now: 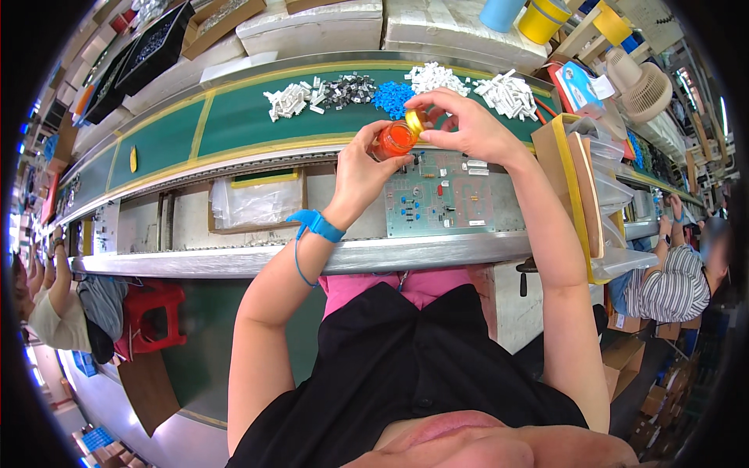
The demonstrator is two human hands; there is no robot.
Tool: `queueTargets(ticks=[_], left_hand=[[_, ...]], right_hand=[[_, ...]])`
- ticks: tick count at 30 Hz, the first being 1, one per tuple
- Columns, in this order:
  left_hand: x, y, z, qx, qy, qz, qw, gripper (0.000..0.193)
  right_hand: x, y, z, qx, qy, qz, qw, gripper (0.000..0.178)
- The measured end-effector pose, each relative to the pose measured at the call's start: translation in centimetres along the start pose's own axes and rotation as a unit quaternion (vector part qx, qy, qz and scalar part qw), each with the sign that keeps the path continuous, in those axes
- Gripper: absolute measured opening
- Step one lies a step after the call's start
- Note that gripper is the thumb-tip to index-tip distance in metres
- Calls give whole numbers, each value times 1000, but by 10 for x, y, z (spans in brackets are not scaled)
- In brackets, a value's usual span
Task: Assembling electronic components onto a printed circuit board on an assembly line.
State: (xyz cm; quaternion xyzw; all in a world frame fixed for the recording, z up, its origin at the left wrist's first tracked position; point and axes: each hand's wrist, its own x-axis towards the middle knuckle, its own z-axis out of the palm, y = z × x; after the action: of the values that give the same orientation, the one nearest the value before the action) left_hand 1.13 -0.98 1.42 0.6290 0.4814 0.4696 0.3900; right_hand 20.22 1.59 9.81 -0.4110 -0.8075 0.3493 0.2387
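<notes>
Head view: a small, round, orange-red jar (398,138) is grasped by the fingers of the left hand (360,165) near a green, rectangular circuit board (429,199). Fingers of the right hand (476,130) pinch a round gold lid (417,121) beside the jar; beyond lie small blue plastic pieces (392,99).

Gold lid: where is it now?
In the head view, the gold lid is in the right hand, just right of the red jar in the left hand.

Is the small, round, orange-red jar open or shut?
Open: the left hand holds the jar, mouth uncovered; the right hand holds the round gold-coloured lid beside it.
</notes>
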Motion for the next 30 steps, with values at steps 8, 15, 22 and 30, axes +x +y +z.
queueTargets(ticks=[8, 15, 22, 30], left_hand=[[-2, -1, 1, 47, 5, 23, 999, 54], [-1, -2, 3, 49, 14, 13, 999, 52], [-3, -4, 4, 64, -2, 48, 997, 53], [-4, -2, 4, 79, -4, 85, 993, 53]], right_hand=[[7, -13, 10, -136, -72, -62, 986, 40], [7, -15, 28, -228, 20, 19, 973, 35], [1, -30, 20, -252, 48, 88, 963, 47], [-3, -16, 14, -206, 11, -75, 976, 43]])
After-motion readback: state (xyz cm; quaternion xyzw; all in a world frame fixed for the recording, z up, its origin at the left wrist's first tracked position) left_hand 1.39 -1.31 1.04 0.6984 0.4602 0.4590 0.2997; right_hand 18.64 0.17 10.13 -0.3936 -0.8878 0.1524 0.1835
